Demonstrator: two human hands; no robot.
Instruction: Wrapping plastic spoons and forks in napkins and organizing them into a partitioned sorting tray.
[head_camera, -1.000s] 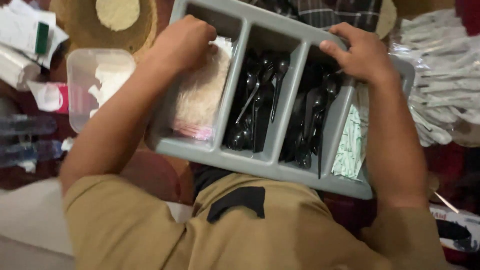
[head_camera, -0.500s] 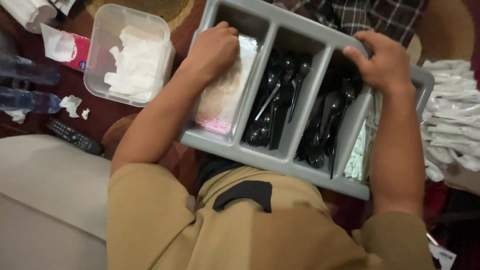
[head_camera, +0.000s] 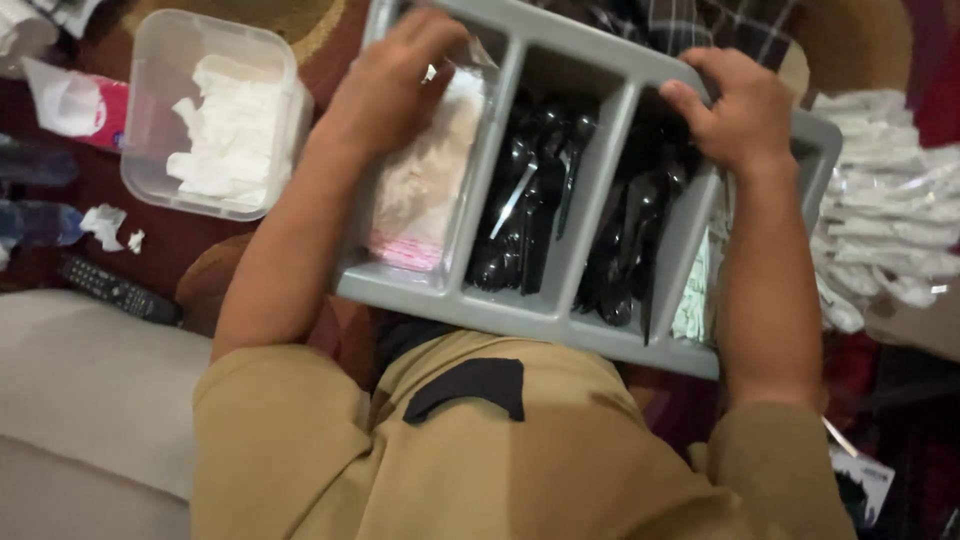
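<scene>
Head cam, looking down over tan shirt (head_camera: 480, 470) w/ dark patch at chest. Gray tray (head_camera: 560, 318) w/ four long compartments sits just in front of torso, tilted across view. L hand (head_camera: 385, 85) reaches into leftmost compartment, palm down, fingers curled over clear bags (head_camera: 425, 185) of white-pink contents; looks like a loose grasp on top bag, can't tell if fully clamped. Bags fill that compartment from under the hand back toward the body. R hand (head_camera: 735, 110) closed over far rim of tray, fingers hooked down into the third compartment, thumb side outward; forearm runs along the rightmost compartment. Betw. the two hands: second compartment holds black plastic spoons (head_camera: 530, 215), one pale utensil lying among them. Directly below R fingers: more black cutlery (head_camera: 630, 240), piled lengthwise. Under R forearm: pale green-white packets (head_camera: 697, 290), partly hidden. Outward of L forearm: black remote (head_camera: 118, 292) on floor, bits of torn white paper near it. Farther out left of L hand: clear plastic tub (head_camera: 150, 120) w/ white napkins (head_camera: 235, 130) inside, well apart from tray. Right of R hand: heap of wrapped white packets (head_camera: 885, 220), near tray edge. Beyond tray: plaid cloth (head_camera: 720, 25).
</scene>
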